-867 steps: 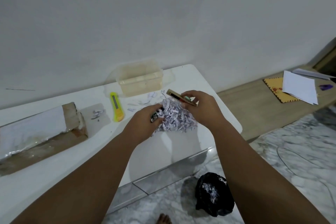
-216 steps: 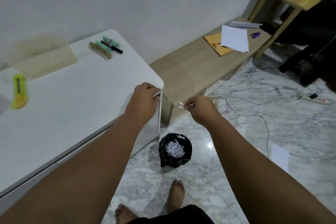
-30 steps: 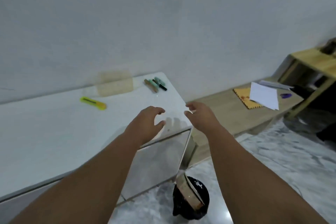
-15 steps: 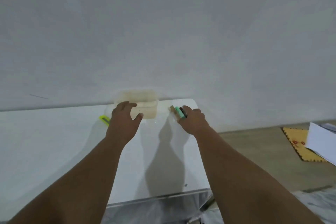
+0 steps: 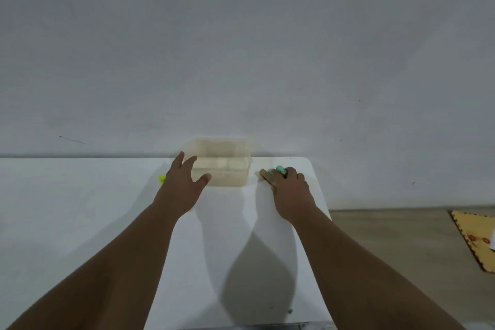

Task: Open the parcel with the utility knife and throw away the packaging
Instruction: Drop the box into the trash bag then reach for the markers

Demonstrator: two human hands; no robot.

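Reaching mid-frame, the open left hand (image 5: 184,182) should grasp the light, rigid translucent plastic box (image 5: 223,162) by its side walls, while the right hand (image 5: 290,190) closes on small green-capped pens (image 5: 280,169).

Only a tiny bit of the utility knife (image 5: 161,178) shows. It is bright yellow-green and peeks out from behind the left hand (image 5: 184,182), which hides the rest. It lies flat on the white bench (image 5: 80,209), near the back edge by the wall, just left of the clear plastic box (image 5: 222,162). The blade cannot be seen, so it is not clear if it is out or in. The hand is spread wide above it, and it is hard to tell if they touch. No parcel or wrapping shows on the bench.
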